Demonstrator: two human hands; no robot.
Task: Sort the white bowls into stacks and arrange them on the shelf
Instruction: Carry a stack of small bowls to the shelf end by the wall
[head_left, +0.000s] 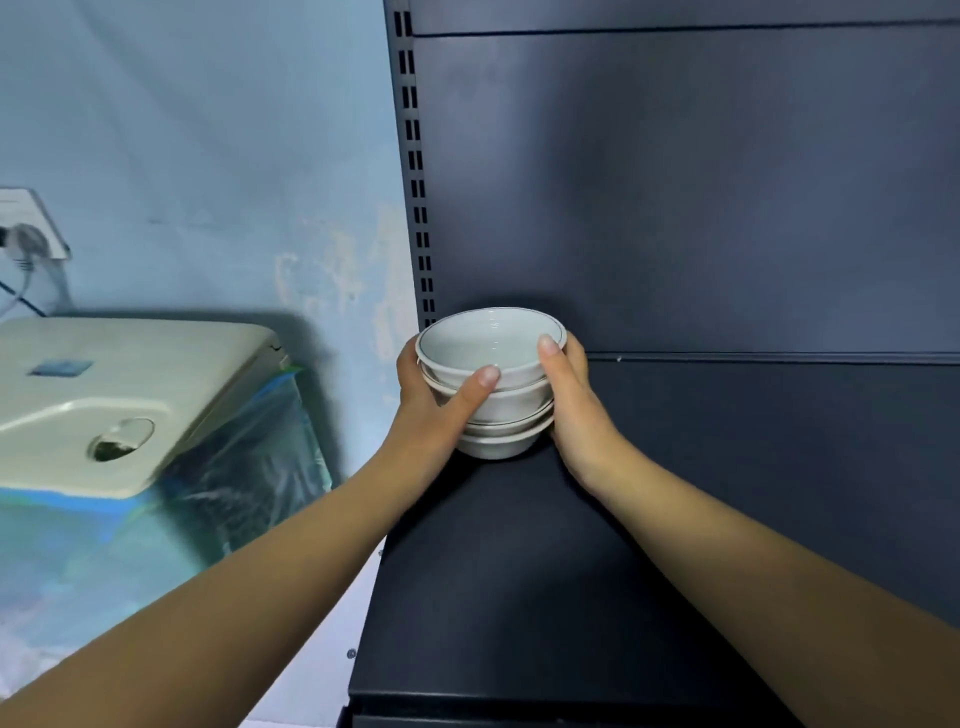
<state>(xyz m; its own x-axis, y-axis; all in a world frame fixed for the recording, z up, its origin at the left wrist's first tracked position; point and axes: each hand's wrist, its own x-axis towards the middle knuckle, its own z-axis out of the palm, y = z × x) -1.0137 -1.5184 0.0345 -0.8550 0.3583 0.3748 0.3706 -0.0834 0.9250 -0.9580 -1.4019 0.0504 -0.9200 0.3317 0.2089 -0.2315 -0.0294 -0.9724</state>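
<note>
Forearms (270, 587), left hand (428, 410), right hand (574, 410); bowl stack (501, 410) clasped between their fingers (475, 387)

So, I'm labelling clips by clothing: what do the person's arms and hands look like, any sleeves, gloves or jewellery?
The left forearm and right forearm are bare to the frame's edge: no sleeve or cuff shows. The left hand and right hand wear no gloves, and no ring, watch or bracelet is visible. The thumbnails look short and unpainted.

bowl stack (493, 384) on shelf (519, 571), back-left corner | appliance (104, 405) left of shelf
</note>
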